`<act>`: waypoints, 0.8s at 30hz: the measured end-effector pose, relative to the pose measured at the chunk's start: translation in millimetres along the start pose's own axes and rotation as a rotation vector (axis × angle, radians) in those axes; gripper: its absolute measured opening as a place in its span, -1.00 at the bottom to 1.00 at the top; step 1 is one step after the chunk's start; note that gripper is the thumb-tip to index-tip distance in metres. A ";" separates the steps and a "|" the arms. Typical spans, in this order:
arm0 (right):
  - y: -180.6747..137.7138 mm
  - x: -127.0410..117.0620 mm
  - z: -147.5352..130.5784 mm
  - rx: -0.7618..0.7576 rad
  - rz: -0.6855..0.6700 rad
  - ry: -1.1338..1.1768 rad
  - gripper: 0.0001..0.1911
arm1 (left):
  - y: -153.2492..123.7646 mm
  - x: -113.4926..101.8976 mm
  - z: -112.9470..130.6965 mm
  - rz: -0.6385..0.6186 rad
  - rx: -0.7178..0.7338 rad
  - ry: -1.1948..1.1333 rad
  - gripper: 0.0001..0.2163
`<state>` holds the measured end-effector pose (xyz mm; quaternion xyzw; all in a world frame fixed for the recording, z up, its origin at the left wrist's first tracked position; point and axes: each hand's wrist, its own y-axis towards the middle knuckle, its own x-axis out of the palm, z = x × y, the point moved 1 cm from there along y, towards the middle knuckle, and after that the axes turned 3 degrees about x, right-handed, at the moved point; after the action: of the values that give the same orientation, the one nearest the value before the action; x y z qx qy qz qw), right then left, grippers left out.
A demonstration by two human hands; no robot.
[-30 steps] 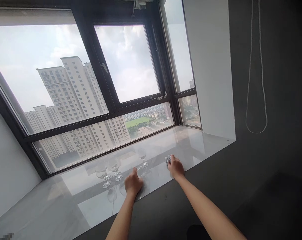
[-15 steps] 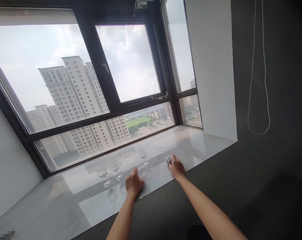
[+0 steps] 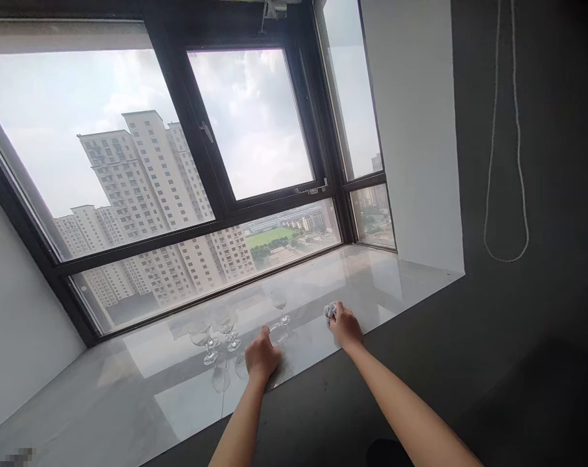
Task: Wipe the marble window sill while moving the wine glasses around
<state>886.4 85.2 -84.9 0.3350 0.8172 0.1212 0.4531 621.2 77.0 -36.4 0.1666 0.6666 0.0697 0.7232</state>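
Note:
My left hand is curled into a fist, resting on the glossy window sill near its front edge. No object shows in it, though the far side of its fingers is hidden. A crumpled grey-white cloth is gripped in my right hand, which rests on the sill farther right. Between and beyond my hands stands a clear stemmed glass, upright and apart from both. Several more stemmed glasses, including a front one, stand in a cluster left of my left hand.
A dark-framed window runs behind the sill, with a handle on its middle pane. At the right a looped bead cord hangs against a dark wall. A white side wall bounds the sill on the right.

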 end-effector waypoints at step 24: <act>0.1 -2.7 -1.8 -0.001 0.001 0.002 -0.75 | -1.2 -2.9 2.1 0.005 -0.005 -0.008 -0.66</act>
<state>886.0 83.7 -82.1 0.3352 0.8173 0.1220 0.4526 622.8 74.7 -33.9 0.1667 0.6629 0.0726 0.7263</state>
